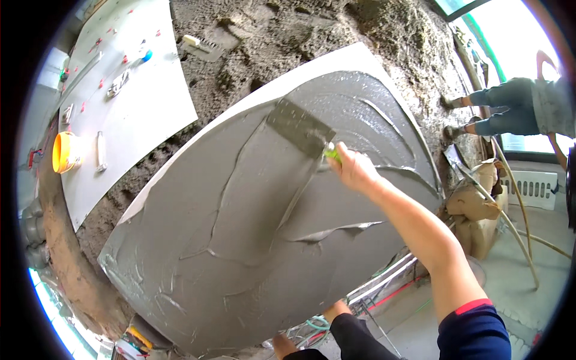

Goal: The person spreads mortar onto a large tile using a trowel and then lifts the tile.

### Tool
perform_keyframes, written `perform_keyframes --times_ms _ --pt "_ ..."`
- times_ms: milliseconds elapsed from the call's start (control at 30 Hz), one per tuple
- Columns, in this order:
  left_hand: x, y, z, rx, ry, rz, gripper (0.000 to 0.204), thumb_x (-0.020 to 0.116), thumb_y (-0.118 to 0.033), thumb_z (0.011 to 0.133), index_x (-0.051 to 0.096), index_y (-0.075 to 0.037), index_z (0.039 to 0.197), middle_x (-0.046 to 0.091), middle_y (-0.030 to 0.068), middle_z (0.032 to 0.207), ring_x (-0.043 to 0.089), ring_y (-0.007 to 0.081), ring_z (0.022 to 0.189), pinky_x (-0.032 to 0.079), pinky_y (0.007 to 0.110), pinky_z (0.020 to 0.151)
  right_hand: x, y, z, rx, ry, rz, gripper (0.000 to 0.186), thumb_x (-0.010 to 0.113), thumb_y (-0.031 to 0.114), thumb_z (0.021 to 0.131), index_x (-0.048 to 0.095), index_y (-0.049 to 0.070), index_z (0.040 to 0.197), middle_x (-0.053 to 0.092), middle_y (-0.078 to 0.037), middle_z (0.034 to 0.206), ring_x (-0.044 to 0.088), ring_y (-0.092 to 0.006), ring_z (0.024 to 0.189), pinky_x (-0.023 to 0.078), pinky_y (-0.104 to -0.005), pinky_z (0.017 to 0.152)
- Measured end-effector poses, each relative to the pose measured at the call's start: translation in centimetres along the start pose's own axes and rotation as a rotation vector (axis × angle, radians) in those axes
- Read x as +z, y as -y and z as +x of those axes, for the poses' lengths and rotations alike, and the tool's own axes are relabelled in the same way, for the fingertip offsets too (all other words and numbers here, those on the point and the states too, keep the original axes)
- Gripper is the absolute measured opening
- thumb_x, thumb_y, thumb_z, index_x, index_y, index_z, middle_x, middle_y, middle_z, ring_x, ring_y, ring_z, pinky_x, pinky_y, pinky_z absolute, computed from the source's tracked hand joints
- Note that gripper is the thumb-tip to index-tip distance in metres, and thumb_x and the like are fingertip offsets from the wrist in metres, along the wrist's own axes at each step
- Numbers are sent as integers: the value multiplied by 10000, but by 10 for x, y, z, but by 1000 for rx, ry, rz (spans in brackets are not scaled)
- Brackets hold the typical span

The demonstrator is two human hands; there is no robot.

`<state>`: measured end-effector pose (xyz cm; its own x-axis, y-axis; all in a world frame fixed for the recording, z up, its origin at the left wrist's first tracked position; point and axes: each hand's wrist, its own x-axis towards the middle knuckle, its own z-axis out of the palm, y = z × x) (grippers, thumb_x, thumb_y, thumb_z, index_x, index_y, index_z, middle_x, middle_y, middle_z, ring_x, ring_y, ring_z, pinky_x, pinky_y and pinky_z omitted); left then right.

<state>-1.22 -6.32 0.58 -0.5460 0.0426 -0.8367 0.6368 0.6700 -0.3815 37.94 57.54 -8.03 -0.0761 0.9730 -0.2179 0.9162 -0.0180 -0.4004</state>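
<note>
Around us we see rough grey-brown screed (312, 24) with a small trowel-like tool (201, 47) lying on it, and to the left a laid white tile (129, 114) dotted with small red clips and white levelling pieces. An orange-yellow bucket (65, 152) stands just beside that tile's left edge. At the right, another person (516, 108) in jeans bends near a bright window, with hoses (510, 210) and a tan sack (474, 204) between them and us; cables (384, 288) run along the floor below. Nothing stands between our hands and the work. The big tile (252, 240) fills the middle, tilted up toward us, its face covered in wet grey adhesive with curved ridges. Our right hand (354, 170) reaches out with the arm nearly straight, coming up from the lower right, a dark sleeve with a red band at the upper arm; its fingers are wrapped tightly round the green handle of a wide trowel (300, 128). The blade lies flat on the adhesive in the tile's upper middle, its long edge running from upper left to lower right, the handle pointing down-right into our palm. Our left hand (336, 310) sits at the tile's lower edge, partly hidden behind it; we cannot tell how its fingers are set.
</note>
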Motion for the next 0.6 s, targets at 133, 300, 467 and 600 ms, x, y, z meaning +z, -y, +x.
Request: perform_keyframes --times_ms 133,300,467,600 --pt "6 -10 -4 -103 -73 105 925 281 -774 843 624 41 1112 620 260 1117 600 429 1010 479 516 838 -34 -68 55 139 -126 28 333 502 347 938 480 53 1094 637 -268 822 612 -467 775 475 -545 675" --pt "-19 -37 -16 -199 154 33 942 287 -777 840 455 3 1341 467 271 1340 449 422 1238 377 511 1010 -54 -141 97 200 -279 23 397 444 412 967 513 39 1084 629 -264 870 609 -454 817 474 -508 721" --pt "-37 -53 -25 -277 186 19 968 269 -797 825 308 -63 1455 301 236 1481 302 424 1351 261 526 1097 -72 -187 128 313 -241 -94 674 434 554 931 337 21 1332 630 -254 979 623 -379 894 485 -458 800" --pt "-47 -57 -27 -224 197 -37 976 243 -807 819 316 -70 1453 298 230 1485 304 421 1351 253 527 1102 -84 -190 146 627 -133 161 605 433 530 940 456 58 1318 647 -130 686 644 -246 600 506 -410 729"
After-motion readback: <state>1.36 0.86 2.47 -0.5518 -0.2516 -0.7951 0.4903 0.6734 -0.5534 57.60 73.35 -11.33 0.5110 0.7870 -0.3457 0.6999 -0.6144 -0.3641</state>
